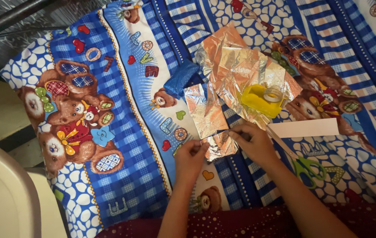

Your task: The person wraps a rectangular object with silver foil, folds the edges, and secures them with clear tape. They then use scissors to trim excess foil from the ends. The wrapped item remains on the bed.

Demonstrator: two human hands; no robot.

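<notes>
Holding: both hands pinch a small, crinkled piece of shiny silver foil wrapping paper (220, 145), lying low on the blue teddy-bear print bedsheet (122, 145), just in front of the person.
Left hand: the left hand (191, 158) has its fingers curled shut on the small piece's left edge.
Right hand: the right hand (254, 143) pinches the top right edge between thumb and fingertips.
Feel: judged very light and thin, floppy rather than stiff; it creases and keeps every fold, and likely tears if tugged hard.
Surface: glossy, so probably a little slippery between dry fingers.
Where to grip: at the edges or corners, lightly with the fingertips, the sheet kept flat between both hands.
Nearby foil: a long silver foil strip (205, 110) touches the small piece from above; beyond it lies a larger crumpled sheet of silver foil (236, 66).
On the sheet: a yellow plastic tape dispenser (263, 99).
Right side: a white paper strip (304, 128), and green-handled scissors (307, 167) beside the right forearm.
Above left: a small blue glittery wrapped packet (180, 77).
</notes>
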